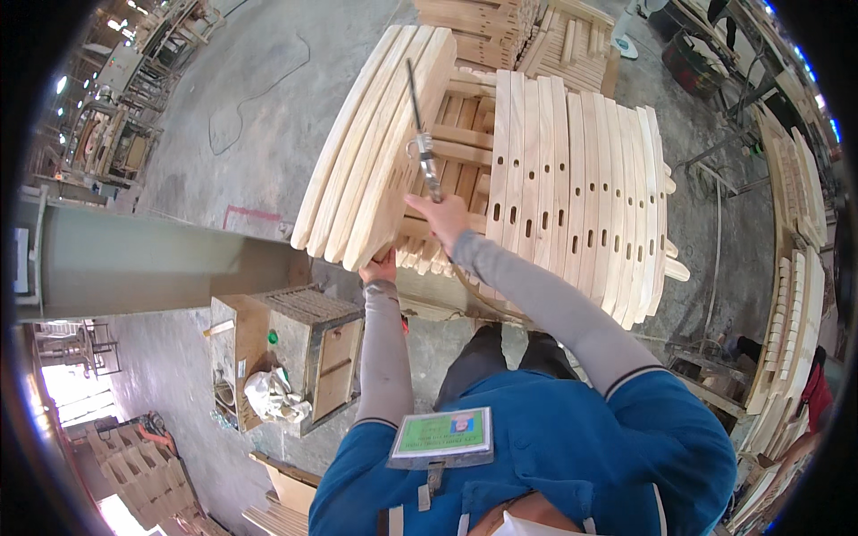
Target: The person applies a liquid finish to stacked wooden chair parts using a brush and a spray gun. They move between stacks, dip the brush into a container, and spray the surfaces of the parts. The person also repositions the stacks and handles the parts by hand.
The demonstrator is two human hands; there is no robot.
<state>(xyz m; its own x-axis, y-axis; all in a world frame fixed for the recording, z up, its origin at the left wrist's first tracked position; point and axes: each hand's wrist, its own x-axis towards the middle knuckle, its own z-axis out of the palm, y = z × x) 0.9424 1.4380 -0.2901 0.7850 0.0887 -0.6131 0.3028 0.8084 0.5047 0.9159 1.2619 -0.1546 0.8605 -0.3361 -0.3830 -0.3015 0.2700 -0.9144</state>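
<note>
My right hand is closed round the handle of a metal air blow gun, whose long thin nozzle points up and away from me. A hose hangs below that hand. My left hand grips the near end of a pale curved wooden slat, its fingers partly hidden behind the wood. This slat stands on edge beside several similar slats to its left. Right of the blow gun lies a row of curved wooden slats with oval slots, resting across a stack of wooden pieces.
More stacked wood stands at the far side. A wooden box with a crumpled plastic bag is to the left of my legs, below a long grey-green beam. Loaded racks and part of another person are at the right.
</note>
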